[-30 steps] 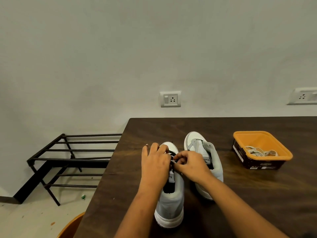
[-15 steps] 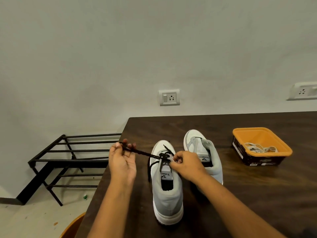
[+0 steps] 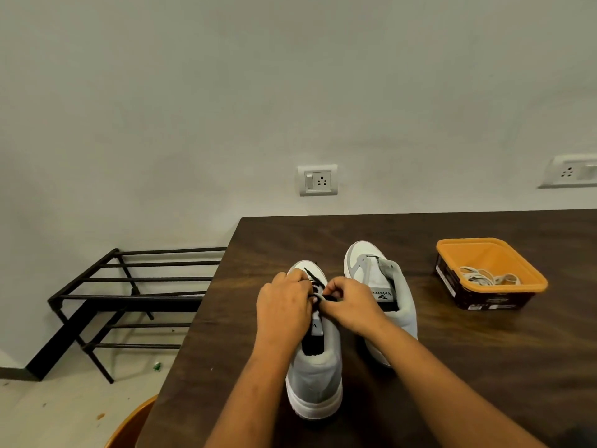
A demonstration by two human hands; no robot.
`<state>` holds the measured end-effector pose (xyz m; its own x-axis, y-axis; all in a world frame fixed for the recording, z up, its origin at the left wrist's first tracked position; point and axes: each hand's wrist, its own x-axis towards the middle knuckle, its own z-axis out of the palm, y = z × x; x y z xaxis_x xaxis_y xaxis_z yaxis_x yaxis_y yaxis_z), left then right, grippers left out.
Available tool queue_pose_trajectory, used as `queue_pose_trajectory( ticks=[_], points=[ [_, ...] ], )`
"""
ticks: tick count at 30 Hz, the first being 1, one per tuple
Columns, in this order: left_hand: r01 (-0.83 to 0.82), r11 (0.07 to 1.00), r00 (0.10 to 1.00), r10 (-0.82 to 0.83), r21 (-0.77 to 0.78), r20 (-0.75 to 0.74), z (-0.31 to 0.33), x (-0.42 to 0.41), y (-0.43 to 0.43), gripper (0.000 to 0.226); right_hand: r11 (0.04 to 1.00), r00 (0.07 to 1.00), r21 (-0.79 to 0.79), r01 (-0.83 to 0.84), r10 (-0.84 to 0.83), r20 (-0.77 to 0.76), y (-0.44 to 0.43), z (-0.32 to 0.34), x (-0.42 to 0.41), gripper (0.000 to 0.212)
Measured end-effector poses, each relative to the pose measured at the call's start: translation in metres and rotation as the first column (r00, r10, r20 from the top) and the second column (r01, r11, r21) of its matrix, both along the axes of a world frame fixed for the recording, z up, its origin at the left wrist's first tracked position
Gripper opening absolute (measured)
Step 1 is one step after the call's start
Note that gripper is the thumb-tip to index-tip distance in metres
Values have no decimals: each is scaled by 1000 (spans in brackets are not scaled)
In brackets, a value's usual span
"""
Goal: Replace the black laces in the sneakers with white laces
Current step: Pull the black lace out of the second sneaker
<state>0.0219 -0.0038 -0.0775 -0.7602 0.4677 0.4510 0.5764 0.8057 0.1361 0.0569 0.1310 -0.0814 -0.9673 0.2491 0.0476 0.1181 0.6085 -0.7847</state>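
Two grey-and-white sneakers stand on the dark wooden table [image 3: 484, 367], heels toward me. The left sneaker [image 3: 315, 373] carries a black lace [image 3: 315, 281] across its upper. My left hand [image 3: 284, 310] and my right hand [image 3: 350, 302] meet over that sneaker's tongue, each with fingers curled and pinching the black lace. The right sneaker [image 3: 384, 286] shows no lace in its eyelets. White laces [image 3: 487, 279] lie in an orange tub [image 3: 452, 250] at the right.
The table's left edge runs close beside the left sneaker. A black metal rack [image 3: 129, 295] stands on the floor to the left. An orange round object [image 3: 129, 425] peeks out at the table's near-left corner. Wall sockets [image 3: 317, 180] sit behind the table.
My left hand, which had pulled a length of black lace out to the left, has come back over the left sneaker beside my right hand. My right hand stayed at the eyelets.
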Motion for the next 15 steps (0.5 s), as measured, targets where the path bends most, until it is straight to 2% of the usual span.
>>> queue_pose_trajectory(
  ticks=[1, 3, 4, 5, 6, 7, 8, 9, 10, 11, 12, 13, 14, 15],
  points=[
    [25, 999, 1000, -26, 42, 14, -2, -1, -1, 19, 1000, 1000, -13, 5, -5, -4, 0, -1, -1, 10],
    [48, 956, 993, -78, 288, 92, -6, -5, -3, 13, 1000, 1000, -27, 5, -5, -7, 1, -3, -1, 9],
    [26, 884, 985, -103, 466, 141, -3, -7, -4, 11, 1000, 1000, -12, 2, -2, -5, 1, -3, -1, 7],
    [-33, 759, 976, -116, 650, 185, 2, -9, -6, 15, 1000, 1000, 2, -1, 1, -3, 1, -4, -1, 7],
    [-126, 572, 964, -122, 811, 236, 10, -11, -10, 21, 1000, 1000, 4, -3, 3, -2, 1, -5, -1, 7],
    [-229, 330, 942, -161, 916, 294, 18, -14, -16, 27, 1000, 1000, -3, -4, 4, -1, 0, -5, -1, 8],
    [-318, 72, 915, -237, 945, 326, 27, -16, -22, 30, 1000, 1000, -11, -6, 6, -1, 0, -5, -1, 8],
    [-376, -161, 894, -322, 913, 311, 33, -19, -31, 33, 1000, 1000, -15, -8, 8, 1, 1, -6, -1, 8],
    [-408, -344, 884, -381, 846, 271, 38, -21, -42, 34, 1000, 1000, -14, -10, 10, 3, 1, -6, -1, 8],
    [-423, -480, 881, -415, 769, 226, 42, -21, -53, 33, 1000, 1000, -14, -12, 12, 3, 1, -6, -1, 7],
    [-425, -568, 885, -424, 705, 192, 43, -23, -63, 32, 1000, 1000, -16, -13, 13, 3, 0, -6, -1, 6],
    [-430, -600, 886, -426, 675, 185, 42, -23, -70, 32, 1000, 1000, -18, -13, 13, 5, -1, -5, -1, 6],
    [-450, -575, 878, -425, 684, 220, 41, -22, -74, 30, 1000, 1000, -17, -12, 12, 7, -2, -4, -1, 6],
    [-485, -488, 859, -419, 726, 293, 36, -24, -74, 28, 1000, 1000, -12, -10, 10, 10, -3, -4, -1, 7]
  ],
)
